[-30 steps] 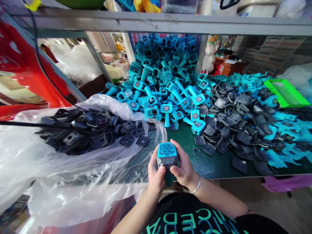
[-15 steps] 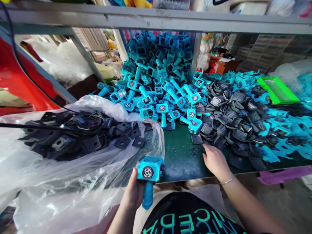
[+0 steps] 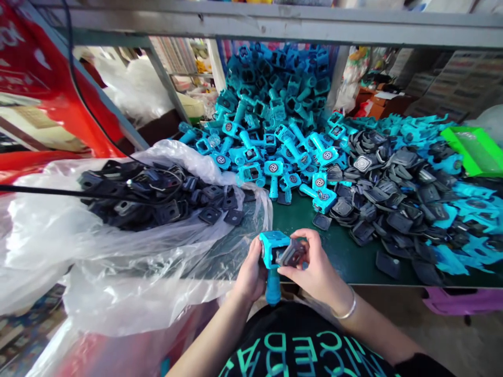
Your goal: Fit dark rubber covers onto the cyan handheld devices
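My left hand (image 3: 251, 275) is closed around a blue toy hammer (image 3: 274, 243), its handle pointing down and the open side of its head turned to the right. Between the thumb and fingers of my right hand (image 3: 316, 264) is a black square plastic cover (image 3: 291, 253), tilted against that open side. Whether the cover sits inside the opening I cannot tell. Behind my hands rises a big heap of similar blue hammers (image 3: 275, 136), several showing a round spiral emblem. To the right lies a pile of black square covers (image 3: 377, 183).
Clear plastic sheeting (image 3: 129, 267) covers the left of the green table (image 3: 294, 220), with black square parts (image 3: 137, 193) on it. A bright green tray (image 3: 477, 152) stands far right beside flat blue pieces (image 3: 471, 225). A metal shelf beam (image 3: 251, 23) crosses overhead; a black cable (image 3: 70, 68) hangs left.
My right hand has left the table by the dark pile and come to the hammer with a black cover. The hammer has turned, showing its open side. The view has shifted left.
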Available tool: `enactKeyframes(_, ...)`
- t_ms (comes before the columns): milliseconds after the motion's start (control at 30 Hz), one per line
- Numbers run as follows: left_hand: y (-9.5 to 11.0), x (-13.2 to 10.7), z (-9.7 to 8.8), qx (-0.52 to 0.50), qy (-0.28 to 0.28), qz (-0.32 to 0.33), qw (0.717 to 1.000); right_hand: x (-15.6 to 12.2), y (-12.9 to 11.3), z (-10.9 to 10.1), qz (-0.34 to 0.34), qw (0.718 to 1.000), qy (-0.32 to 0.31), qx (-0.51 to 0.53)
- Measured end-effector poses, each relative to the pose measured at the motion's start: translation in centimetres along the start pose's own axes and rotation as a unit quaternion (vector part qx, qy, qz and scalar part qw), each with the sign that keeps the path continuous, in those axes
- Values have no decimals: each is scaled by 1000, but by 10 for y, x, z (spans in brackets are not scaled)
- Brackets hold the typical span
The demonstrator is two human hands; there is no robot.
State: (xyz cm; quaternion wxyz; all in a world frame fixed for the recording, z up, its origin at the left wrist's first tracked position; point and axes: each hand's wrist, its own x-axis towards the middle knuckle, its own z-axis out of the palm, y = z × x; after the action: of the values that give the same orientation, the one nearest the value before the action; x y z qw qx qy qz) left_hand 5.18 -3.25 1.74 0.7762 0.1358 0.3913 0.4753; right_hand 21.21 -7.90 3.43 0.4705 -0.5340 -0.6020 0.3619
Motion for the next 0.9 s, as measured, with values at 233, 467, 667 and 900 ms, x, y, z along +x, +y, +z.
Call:
enactKeyframes(233, -8, -8, -2, 25, -15, 62, 998, 15, -4, -3, -343, 910, -55, -225)
enactKeyframes(467, -12, -7, -5, 92, -2, 88, 992, 18, -8, -7, -376, 896, -38, -233)
enactKeyframes(667, -10, -5, -30, 244, -62, 172, 952, 12, -3, -1, -359, 906, -39, -222)
enactKeyframes(900, -4, -16, -19, 173, -161, 206, 950, 11, 12, 24, -151, 982, -68, 96)
